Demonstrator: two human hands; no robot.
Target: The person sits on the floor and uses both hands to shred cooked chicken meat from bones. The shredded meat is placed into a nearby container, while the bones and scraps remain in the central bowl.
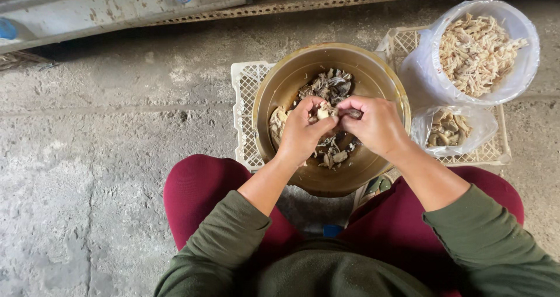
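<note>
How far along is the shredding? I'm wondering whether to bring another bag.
Done: the big lined tub is heaped with pale shredded strips. In hand: the left hand and right hand pinch one mushroom piece between them over the metal bowl. Left: a modest pile of dark pieces in the bowl, plus the small bag of whole ones.

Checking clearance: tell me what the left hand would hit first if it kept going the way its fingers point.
The left hand points toward the right hand; their fingertips already meet on a pale mushroom piece over the brass bowl, so that comes first.
</note>
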